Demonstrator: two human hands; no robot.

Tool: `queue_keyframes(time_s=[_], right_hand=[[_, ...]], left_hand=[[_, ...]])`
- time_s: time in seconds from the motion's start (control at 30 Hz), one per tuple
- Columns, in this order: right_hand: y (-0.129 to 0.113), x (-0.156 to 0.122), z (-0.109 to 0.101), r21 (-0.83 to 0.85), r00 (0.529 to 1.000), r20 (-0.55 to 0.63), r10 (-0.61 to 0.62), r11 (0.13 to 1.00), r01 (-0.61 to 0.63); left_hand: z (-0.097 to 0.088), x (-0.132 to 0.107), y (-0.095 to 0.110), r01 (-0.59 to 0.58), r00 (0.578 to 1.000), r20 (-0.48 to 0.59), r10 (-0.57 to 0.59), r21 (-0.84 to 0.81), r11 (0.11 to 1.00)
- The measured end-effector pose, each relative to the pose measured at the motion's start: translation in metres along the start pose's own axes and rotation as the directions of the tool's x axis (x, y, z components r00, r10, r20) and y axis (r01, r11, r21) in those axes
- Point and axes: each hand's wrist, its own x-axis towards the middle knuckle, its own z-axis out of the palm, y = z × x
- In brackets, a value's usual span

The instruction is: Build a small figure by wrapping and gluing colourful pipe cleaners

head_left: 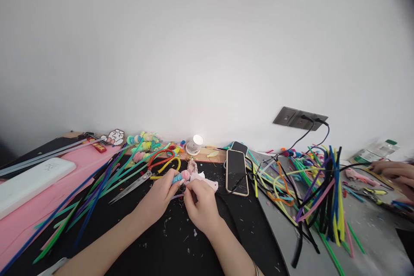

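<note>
- Nearest, well left of the phone [237,172] and nearer the wearer, the black mat [155,246] is dotted with small pale scraps.
- Just left of the phone, the right hand [201,205] is bent inward with thumb and fingers drawn together; I cannot tell whether they grip anything, as a small dark thing at their tips is too small to make out.
- Farther left of the phone, the left hand [164,190] pinches a fuzzy piece [185,175] between thumb and fingers.
- The fuzzy piece lies left of the phone, between the two hands, touching the left fingers and just beside the right fingertips. It is short, plump and ridged like a coil, blue at the left hand's end and pink at the other; the fingers cover part of it.
- Between that piece and the phone, white paper [206,180] shows behind the right hand.
- Well left of the phone, scissors [131,187] lie with their blades toward the wearer.
- Well right of the phone, a bundle of fuzzy sticks [333,198] in black, blue and yellow is heaped.
- Left of the phone and farther back, a paper cup [195,145] stands on the table [206,158].
</note>
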Motion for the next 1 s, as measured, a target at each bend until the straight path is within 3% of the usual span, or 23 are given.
queue_keyframes(time_s=[0.13, 0.23, 0.33, 0.43, 0.53, 0.67, 0.8, 0.9, 1.0], right_hand=[[0.0, 0.0, -0.002, -0.006, 1.0, 0.014, -0.016, 1.0, 0.016], [0.004, 0.003, -0.007, -0.04, 0.999, -0.007, 0.043, 0.998, -0.043], [0.011, 0.008, -0.012, -0.179, 0.972, -0.115, 0.206, 0.958, -0.225], [0.019, 0.009, -0.011, -0.33, 0.925, -0.108, 0.364, 0.865, -0.379], [0.024, 0.007, -0.007, -0.426, 0.895, -0.027, 0.445, 0.805, -0.413], [0.027, 0.006, -0.006, -0.468, 0.87, 0.02, 0.492, 0.774, -0.427], [0.025, 0.011, -0.012, -0.365, 0.866, -0.01, 0.5, 0.805, -0.469], [0.023, 0.014, -0.016, -0.11, 0.905, -0.03, 0.425, 0.898, -0.425], [0.022, 0.014, -0.014, 0.195, 0.938, 0.021, 0.346, 0.919, -0.343]], left_hand=[[0.0, 0.001, -0.001, 0.012, 1.0, -0.016, -0.012, -0.004, 1.0], [0.001, 0.003, -0.003, 0.1, 0.994, -0.029, -0.104, -0.137, 0.986], [0.001, 0.006, -0.003, 0.204, 0.975, 0.014, -0.221, -0.451, 0.869], [0.002, 0.007, 0.0, 0.263, 0.956, 0.086, -0.279, -0.671, 0.694], [0.002, 0.007, 0.002, 0.289, 0.945, 0.121, -0.303, -0.744, 0.602], [0.001, 0.007, 0.002, 0.306, 0.941, 0.141, -0.308, -0.743, 0.595], [0.0, 0.008, -0.001, 0.293, 0.939, 0.093, -0.331, -0.72, 0.629], [-0.001, 0.009, -0.003, 0.258, 0.935, 0.025, -0.355, -0.735, 0.627], [-0.002, 0.01, -0.004, 0.231, 0.93, -0.023, -0.366, -0.738, 0.634]])
